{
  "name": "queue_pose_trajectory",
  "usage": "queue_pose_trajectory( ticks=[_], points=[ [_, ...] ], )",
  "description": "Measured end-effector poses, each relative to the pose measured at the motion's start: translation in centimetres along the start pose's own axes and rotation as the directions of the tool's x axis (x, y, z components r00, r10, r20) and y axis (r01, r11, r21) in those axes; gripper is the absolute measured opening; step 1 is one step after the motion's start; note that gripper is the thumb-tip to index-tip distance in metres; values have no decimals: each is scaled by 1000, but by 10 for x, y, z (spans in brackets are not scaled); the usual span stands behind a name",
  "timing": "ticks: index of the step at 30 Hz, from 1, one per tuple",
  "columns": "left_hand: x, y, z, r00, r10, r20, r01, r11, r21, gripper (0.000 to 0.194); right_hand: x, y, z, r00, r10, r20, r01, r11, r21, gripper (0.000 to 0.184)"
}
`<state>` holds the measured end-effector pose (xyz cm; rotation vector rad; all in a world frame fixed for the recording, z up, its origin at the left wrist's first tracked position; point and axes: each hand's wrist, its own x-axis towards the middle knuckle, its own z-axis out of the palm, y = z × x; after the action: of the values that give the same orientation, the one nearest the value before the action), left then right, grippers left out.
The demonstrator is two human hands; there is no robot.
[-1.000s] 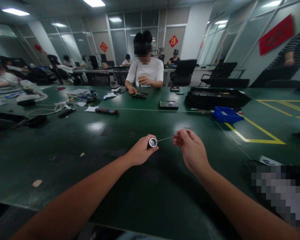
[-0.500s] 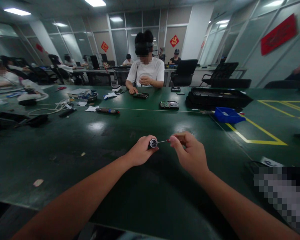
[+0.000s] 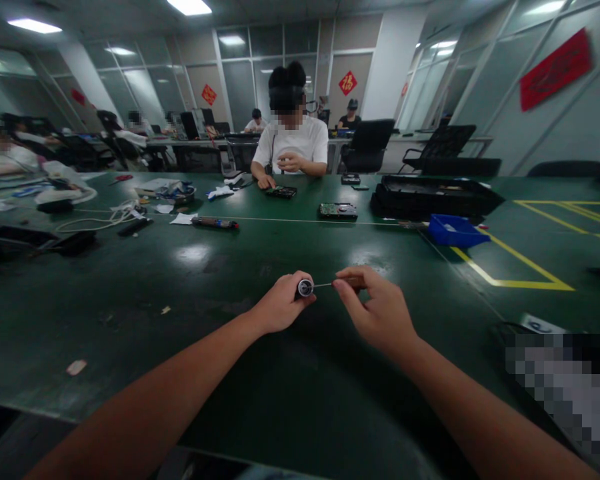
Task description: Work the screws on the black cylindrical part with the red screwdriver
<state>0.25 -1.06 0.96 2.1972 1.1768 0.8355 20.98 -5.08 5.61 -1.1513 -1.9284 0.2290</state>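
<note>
My left hand (image 3: 283, 303) is closed around a small black cylinder (image 3: 305, 288) whose round silver end faces me and to the right. Between thumb and fingers, my right hand (image 3: 375, 303) grips a screwdriver (image 3: 324, 285) with a thin metal shaft. Its tip reaches the cylinder's silver end; whether it sits in a screw is too small to tell. The screwdriver's handle is mostly hidden by my right fingers. Both hands are held just above the green table (image 3: 220, 373).
Opposite sits a person in a white shirt (image 3: 293, 143) with a hard drive (image 3: 281, 191) at one hand. Another hard drive (image 3: 337, 211), a black tray (image 3: 430, 197) and a blue bin (image 3: 457, 231) stand beyond my hands. An electric screwdriver (image 3: 215, 223) lies left, near a white cable (image 3: 100, 219).
My right fingers have shifted slightly left along the screwdriver, toward the cylinder, and their grip has rolled. My left hand stays nearly where it was.
</note>
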Motion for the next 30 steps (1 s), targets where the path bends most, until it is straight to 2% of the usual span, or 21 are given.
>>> queue_pose_trajectory(
  ticks=[3, 10, 14, 17, 21, 26, 30],
  points=[
    [0, 0, 1, 1000, 20, 3, -20, 1000, 5, 13, 0, 0, -2, 998, -30, 53, 28, 999, 44, 19],
    [0, -1, 1, 1000, 28, -4, -28, 1000, -10, 13, 0, 1, 2, 995, 96, 20, -97, 995, 29, 23],
    [1, -2, 3, 1000, 31, 0, -31, 999, -14, 13, -1, 6, 5, 998, 59, 17, -61, 985, 162, 18],
    [1, -2, 4, 999, 35, -2, -35, 999, -18, 12, -2, 10, 9, 994, 112, 5, -109, 961, 255, 24],
    [1, 0, 2, 1000, 23, -8, -23, 999, -39, 13, -1, 11, 14, 964, 260, -50, -210, 866, 453, 21],
    [0, 3, -1, 1000, -4, -25, 2, 998, -62, 15, 2, 12, 20, 929, 369, 6, -304, 756, 580, 26],
    [0, 4, -2, 1000, -5, -16, 4, 998, -58, 17, 4, 16, 24, 882, 470, 43, -348, 586, 732, 29]
  ],
)
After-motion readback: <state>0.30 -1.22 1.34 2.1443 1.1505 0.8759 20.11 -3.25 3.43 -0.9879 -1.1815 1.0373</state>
